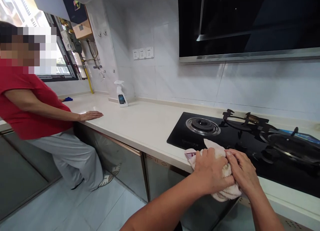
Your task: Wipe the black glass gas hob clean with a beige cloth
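Note:
My left hand (211, 171) and my right hand (243, 171) are both closed around a crumpled white cloth (226, 191) with a pink-edged corner. The cloth is held at the front edge of a black glass gas hob (180, 137). The hob's left burner (203, 125) is bare, without a pan support. A black pan support (246, 119) lies toward the right burner (291, 146), behind my hands.
A person in a red top stands at the left with a hand (90, 115) flat on the white counter (140, 124). A white spray bottle (121, 94) stands at the back by the wall. A black range hood (247, 24) hangs above the hob.

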`<action>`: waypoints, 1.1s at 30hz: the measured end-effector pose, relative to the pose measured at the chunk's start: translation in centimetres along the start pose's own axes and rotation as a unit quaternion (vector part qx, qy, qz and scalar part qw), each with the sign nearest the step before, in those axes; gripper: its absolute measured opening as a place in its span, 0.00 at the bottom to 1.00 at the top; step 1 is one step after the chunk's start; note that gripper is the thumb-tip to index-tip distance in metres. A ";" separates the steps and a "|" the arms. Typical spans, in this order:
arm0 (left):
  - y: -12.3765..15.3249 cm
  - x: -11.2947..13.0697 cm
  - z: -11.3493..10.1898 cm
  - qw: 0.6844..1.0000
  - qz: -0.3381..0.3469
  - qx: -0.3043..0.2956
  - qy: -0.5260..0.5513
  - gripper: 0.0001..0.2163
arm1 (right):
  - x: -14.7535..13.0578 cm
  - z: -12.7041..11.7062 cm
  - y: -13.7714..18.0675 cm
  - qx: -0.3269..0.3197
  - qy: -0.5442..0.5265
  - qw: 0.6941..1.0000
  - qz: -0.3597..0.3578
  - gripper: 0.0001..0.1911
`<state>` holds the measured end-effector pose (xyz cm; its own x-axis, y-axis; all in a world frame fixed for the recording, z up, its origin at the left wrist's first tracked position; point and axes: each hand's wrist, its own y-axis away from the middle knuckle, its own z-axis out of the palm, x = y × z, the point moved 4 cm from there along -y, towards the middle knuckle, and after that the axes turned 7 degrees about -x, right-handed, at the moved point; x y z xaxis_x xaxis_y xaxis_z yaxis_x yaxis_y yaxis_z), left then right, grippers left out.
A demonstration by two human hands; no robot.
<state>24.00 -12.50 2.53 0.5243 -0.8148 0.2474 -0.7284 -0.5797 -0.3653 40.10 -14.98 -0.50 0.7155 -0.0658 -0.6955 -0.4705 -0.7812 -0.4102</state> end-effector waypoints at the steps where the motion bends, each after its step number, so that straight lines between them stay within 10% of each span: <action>1: -0.1 -0.3 -0.3 1.000 0.000 -0.014 0.008 0.26 | 0.0 0.0 0.0 0.000 0.002 1.000 -0.001 0.30; 6: 0.1 -1.7 -1.7 0.985 0.041 -0.102 0.132 0.38 | 0.0 0.3 -0.1 0.016 0.014 1.000 -0.011 0.31; 9: 0.4 -4.1 -3.6 0.983 0.015 -0.052 0.173 0.39 | -0.2 0.3 0.1 0.026 0.039 0.999 -0.023 0.31; 15: 0.6 -12.9 -7.5 0.988 -0.142 0.038 0.040 0.21 | -2.8 -0.1 1.6 0.080 0.143 0.982 -0.096 0.34; 20: 0.7 -19.1 -7.5 0.968 -0.241 -0.003 -0.071 0.20 | -7.5 3.2 2.7 -0.031 0.212 0.956 -0.200 0.23; 26: 0.6 -20.0 -6.3 0.965 -0.225 -0.062 -0.117 0.25 | -9.7 4.5 1.4 -0.134 0.212 0.950 -0.183 0.16; 33: 0.8 -19.6 -6.6 0.963 -0.217 -0.085 -0.135 0.27 | -4.3 0.4 0.7 -0.117 0.189 0.952 -0.212 0.19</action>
<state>10.20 2.94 3.32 0.8746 -0.4758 0.0934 -0.4642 -0.8772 -0.1227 36.51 -14.97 1.97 0.9707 0.1019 -0.2174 -0.0024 -0.9014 -0.4331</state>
